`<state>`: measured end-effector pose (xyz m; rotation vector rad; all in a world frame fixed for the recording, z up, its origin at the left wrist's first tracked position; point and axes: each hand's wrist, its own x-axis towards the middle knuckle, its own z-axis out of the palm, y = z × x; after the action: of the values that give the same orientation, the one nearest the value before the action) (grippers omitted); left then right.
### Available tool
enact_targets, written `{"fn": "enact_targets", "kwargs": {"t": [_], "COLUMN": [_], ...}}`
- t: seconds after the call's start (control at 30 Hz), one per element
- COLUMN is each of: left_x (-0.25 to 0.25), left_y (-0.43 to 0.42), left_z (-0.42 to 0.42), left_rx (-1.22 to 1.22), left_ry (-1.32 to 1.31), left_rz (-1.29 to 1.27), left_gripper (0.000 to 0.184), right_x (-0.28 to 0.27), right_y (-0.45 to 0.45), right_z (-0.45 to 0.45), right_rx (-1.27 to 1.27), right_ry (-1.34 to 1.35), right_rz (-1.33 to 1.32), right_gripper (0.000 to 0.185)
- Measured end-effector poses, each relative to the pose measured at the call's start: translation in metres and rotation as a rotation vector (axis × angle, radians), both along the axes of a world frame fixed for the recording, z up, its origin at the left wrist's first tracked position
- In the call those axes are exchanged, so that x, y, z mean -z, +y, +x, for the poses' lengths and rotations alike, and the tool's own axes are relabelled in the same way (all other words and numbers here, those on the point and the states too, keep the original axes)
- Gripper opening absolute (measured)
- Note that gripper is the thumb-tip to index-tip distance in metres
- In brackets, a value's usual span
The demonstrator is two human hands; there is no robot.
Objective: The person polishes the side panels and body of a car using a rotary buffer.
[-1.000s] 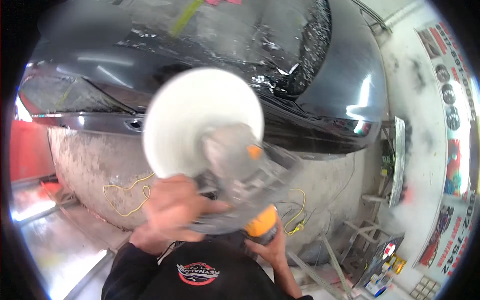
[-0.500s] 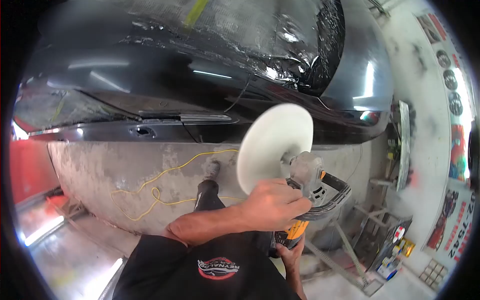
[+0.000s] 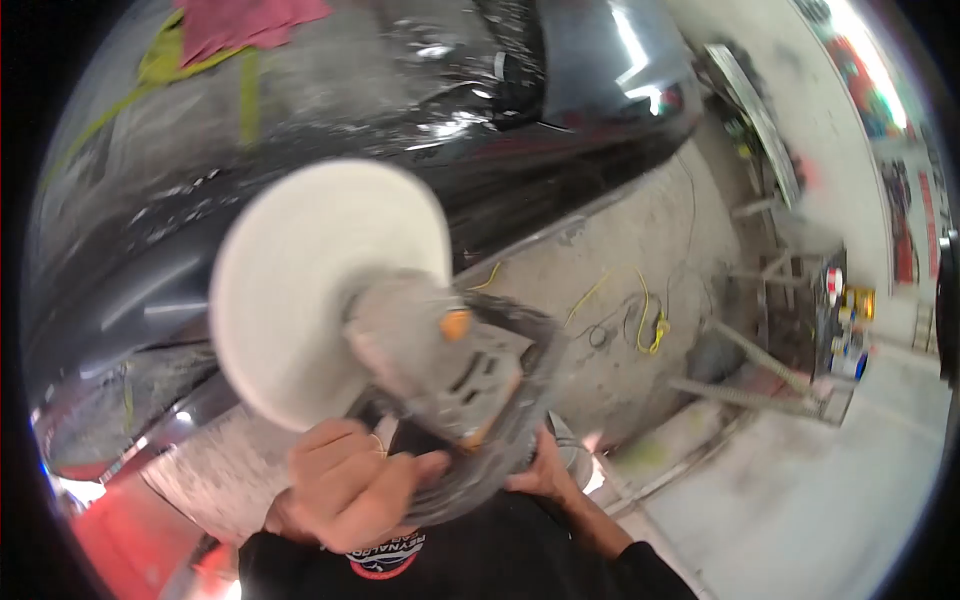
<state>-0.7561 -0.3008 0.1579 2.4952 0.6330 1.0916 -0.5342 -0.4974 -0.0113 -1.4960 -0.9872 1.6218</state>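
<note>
A rotary polisher (image 3: 415, 325) with a large white round pad (image 3: 300, 290) is held up close before me, blurred by motion. The pad faces the dark car body (image 3: 150, 290) at the upper left; whether it touches the paint I cannot tell. Around the polisher's black loop handle, my left hand (image 3: 355, 480) has its fingers curled. My right hand (image 3: 550, 468) grips the rear of the polisher's body, its fingers partly hidden by the tool.
Plastic sheeting with green tape (image 3: 249, 100) and a pink cloth (image 3: 240, 25) cover part of the car. A yellow cord (image 3: 645, 310) lies on the concrete floor. To the right stand a cart with bottles (image 3: 790, 320) and a metal stand (image 3: 770, 365), beside a white wall.
The polisher and both hands have moved left and nearer to my view. The view has turned, so the car slants now and the pink cloth shows. Both hands keep their hold.
</note>
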Motion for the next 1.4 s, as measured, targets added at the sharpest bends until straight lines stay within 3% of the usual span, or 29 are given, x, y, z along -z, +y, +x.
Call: {"fn": "enact_targets", "kwargs": {"t": [0.1, 0.23, 0.33, 0.57, 0.93, 0.97, 1.13, 1.27, 1.4], "left_x": [-0.002, 0.000, 0.032, 0.102, 0.171, 0.173, 0.189, 0.193, 0.195], "left_y": [-0.011, 0.002, 0.011, 0.048, 0.112, 0.119, 0.158, 0.157, 0.126], "left_z": [0.003, 0.037, 0.091, 0.195, 0.399, 0.417, 0.487, 0.488, 0.429], "left_rx": [-0.093, -0.019, -0.060, -0.042, -0.024, -0.031, -0.047, -0.017, 0.010], "left_ry": [-0.029, 0.216, 0.219, 0.196, 0.119, 0.124, 0.076, 0.042, 0.017], "left_rz": [0.057, -0.178, -0.123, -0.232, -0.299, -0.315, -0.227, -0.292, -0.154], "left_gripper": [0.028, 0.026, 0.024, 0.021, 0.021, 0.020, 0.020, 0.024, 0.026], "right_x": [0.003, 0.016, 0.041, 0.079, 0.119, 0.119, 0.119, 0.126, 0.138], "right_y": [0.006, -0.007, -0.020, -0.001, 0.043, 0.053, 0.095, 0.098, 0.072], "right_z": [-0.012, -0.006, 0.012, 0.095, 0.263, 0.275, 0.335, 0.335, 0.278], "right_rx": [-0.049, 0.148, 0.287, 0.461, 0.598, 0.640, 0.661, 0.714, 0.659], "right_ry": [0.054, 0.133, 0.186, 0.111, -0.007, -0.045, -0.153, -0.114, -0.072], "right_rz": [0.061, 0.016, -0.019, -0.027, 0.027, 0.064, 0.048, 0.055, 0.002], "right_gripper": [0.109, 0.105, 0.102, 0.095, 0.092, 0.063, 0.055, 0.057, 0.063]}}
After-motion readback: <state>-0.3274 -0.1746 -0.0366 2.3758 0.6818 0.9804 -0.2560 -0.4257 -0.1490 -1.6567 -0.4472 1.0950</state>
